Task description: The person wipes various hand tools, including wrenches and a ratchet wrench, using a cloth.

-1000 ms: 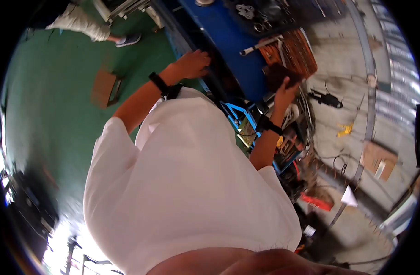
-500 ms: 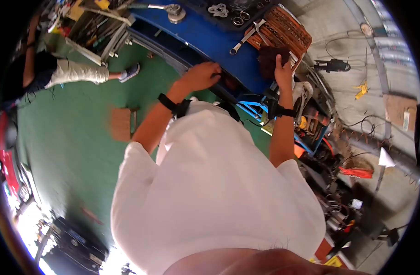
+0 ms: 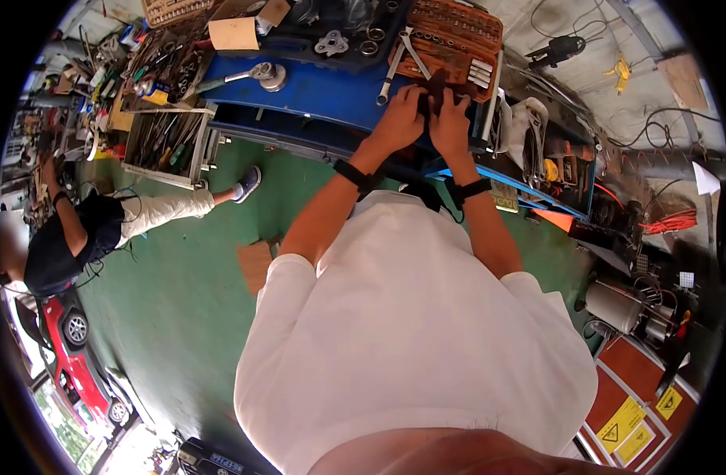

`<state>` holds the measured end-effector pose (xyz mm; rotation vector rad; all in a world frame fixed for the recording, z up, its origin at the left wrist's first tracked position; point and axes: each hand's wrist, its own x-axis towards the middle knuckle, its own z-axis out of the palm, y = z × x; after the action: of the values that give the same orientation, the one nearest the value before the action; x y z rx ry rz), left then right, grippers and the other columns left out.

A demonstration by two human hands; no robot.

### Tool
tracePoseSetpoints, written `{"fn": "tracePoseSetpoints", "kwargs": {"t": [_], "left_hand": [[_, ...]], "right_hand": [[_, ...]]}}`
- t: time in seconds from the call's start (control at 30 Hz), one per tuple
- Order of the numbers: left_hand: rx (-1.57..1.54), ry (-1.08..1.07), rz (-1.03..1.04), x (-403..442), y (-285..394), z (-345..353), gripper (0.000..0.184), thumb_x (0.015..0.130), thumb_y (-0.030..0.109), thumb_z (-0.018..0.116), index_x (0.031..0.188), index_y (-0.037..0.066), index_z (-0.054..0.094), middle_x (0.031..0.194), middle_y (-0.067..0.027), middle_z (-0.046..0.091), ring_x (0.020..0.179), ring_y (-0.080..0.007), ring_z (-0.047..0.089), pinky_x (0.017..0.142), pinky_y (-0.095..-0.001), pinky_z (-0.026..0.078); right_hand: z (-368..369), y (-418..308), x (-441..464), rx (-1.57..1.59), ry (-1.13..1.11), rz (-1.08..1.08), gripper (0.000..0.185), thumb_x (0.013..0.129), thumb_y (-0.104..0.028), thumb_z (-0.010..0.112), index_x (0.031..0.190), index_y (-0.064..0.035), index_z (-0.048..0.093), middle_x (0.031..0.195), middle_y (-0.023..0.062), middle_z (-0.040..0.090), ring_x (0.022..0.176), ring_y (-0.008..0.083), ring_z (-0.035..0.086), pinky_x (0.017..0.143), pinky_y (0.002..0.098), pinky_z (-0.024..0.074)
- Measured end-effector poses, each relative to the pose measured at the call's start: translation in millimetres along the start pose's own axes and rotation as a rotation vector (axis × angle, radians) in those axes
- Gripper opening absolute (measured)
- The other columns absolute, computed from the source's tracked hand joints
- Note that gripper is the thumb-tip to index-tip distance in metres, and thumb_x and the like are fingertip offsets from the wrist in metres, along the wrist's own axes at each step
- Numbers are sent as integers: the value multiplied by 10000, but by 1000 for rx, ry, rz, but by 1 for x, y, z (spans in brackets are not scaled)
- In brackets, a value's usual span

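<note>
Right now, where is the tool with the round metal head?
In the head view, the round-headed tool lies at upper left, left of the left hand, on the blue workbench, beside the black tray.

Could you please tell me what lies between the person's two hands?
In the head view, a dark item lies between the left hand and the right hand; exactly what it is cannot be told.

Wrenches (image 3: 391,73) block you just ahead-left of your hands (image 3: 401,125); past them, bare blue counter (image 3: 331,99) runs left (until the round-headed tool (image 3: 272,77) stops you).
</note>
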<state>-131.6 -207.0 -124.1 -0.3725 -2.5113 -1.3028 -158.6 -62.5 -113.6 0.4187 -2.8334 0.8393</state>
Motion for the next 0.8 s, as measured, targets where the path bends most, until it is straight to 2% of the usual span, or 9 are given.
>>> {"fn": "tracePoseSetpoints", "kwargs": {"t": [0.1,0.17,0.2,0.27,0.3,0.37,0.5,0.7,0.8], "left_hand": [[17,-73,-99,0,5,3,508,852,28,588,1328,-43,427,1314,-284,495,1182,-455,533,1022,-455,443],[-119,-81,-170,-2,8,-1,676,826,113,699,1396,-34,368,1307,-269,513,1213,-430,533,1022,-453,446],[-118,-82,-171,-4,6,-1,676,826,113,699,1396,-34,368,1307,-269,513,1213,-430,533,1022,-453,446],[-201,-42,-86,-9,2,-3,917,763,217,811,1472,-27,283,1310,-256,523,1229,-415,535,1007,-460,456],[-199,-36,-86,-9,3,-6,917,763,217,811,1472,-27,283,1310,-256,523,1229,-415,535,1007,-460,456],[-135,-119,-141,-12,10,-14,1140,662,318,880,1543,60,204,1249,-260,524,1141,-446,541,984,-478,465],[19,-187,-185,-15,15,-11,1154,643,330,896,1550,106,219,1210,-238,532,1096,-439,557,933,-480,485],[-33,-38,-167,-17,18,-5,865,675,199,861,1401,62,411,1161,-211,547,1074,-427,574,915,-479,497],[-75,34,-151,-17,21,-12,711,697,162,836,1289,32,465,1144,-209,543,1066,-428,575,892,-468,503]], "right_hand": [[6,5,-7,-2,77,21,427,1007,-317,559,1291,-24,434,1235,374,448,783,518,629,630,532,553],[13,15,-8,213,114,-79,414,1015,-323,547,1273,-16,444,1215,327,496,862,503,632,696,512,546],[15,21,-9,214,114,-78,414,1015,-323,547,1273,-16,444,1215,327,496,862,503,632,696,512,546],[17,32,-11,382,19,-113,406,1028,-334,527,1259,-8,455,1147,282,577,927,469,637,769,473,523],[14,29,-11,382,18,-119,406,1028,-334,527,1259,-8,455,1147,282,577,927,469,637,769,473,523],[-4,18,-18,545,-117,-7,407,1039,-348,508,1247,-1,463,1069,259,635,969,434,645,811,444,502],[-14,14,-17,646,-252,72,420,1043,-356,500,1251,7,461,1049,258,646,996,414,646,826,435,499],[-15,19,-18,617,-311,29,502,1023,-350,543,1330,30,432,1126,249,629,1066,399,626,900,417,478],[-20,17,-25,635,-290,-113,581,985,-344,609,1383,26,405,1230,241,598,1115,389,609,940,417,473]]}}
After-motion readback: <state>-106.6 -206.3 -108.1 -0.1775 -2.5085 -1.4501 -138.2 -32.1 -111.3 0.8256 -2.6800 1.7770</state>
